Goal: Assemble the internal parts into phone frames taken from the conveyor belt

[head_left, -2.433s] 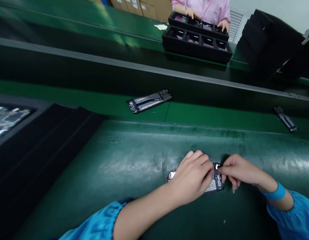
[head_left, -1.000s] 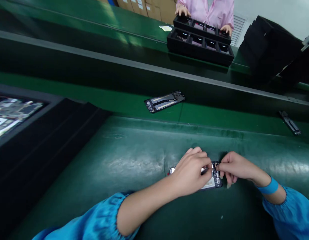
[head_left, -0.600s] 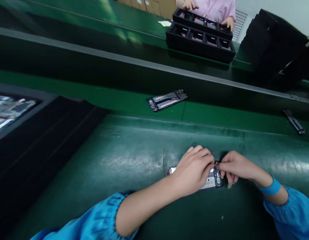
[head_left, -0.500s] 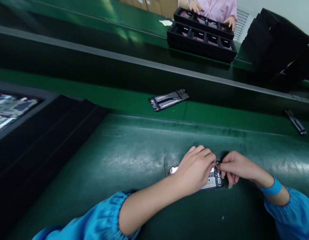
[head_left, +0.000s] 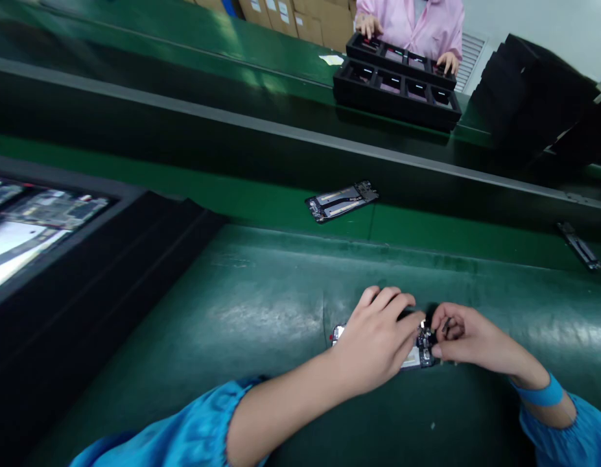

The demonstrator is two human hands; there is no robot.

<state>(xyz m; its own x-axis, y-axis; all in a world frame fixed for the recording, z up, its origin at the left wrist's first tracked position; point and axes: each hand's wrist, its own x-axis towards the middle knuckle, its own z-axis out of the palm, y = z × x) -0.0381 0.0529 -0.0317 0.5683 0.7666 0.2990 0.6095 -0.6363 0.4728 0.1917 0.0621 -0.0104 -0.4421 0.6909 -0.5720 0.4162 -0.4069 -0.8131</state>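
An opened phone chassis [head_left: 415, 347] lies flat on the dark green mat [head_left: 261, 311] in front of me. My left hand [head_left: 378, 337] covers most of it, fingers curled and pressing down on its upper part. My right hand [head_left: 463, 337] is at the chassis's right end, thumb and fingers pinched against its edge; what lies between the fingertips is too small to make out. Both forearms wear blue sleeves.
On the green conveyor belt [head_left: 426, 227] beyond the mat lie another phone chassis [head_left: 341, 200] and a third one [head_left: 579, 246] at far right. Black trays [head_left: 395, 97] sit on the far bench, handled by a person in pink [head_left: 412, 26]. A black tray stack [head_left: 86, 259] is at left.
My right hand's fingers have curled tighter onto the chassis's right end. The chassis on the belt has drifted right. My view has shifted a little.
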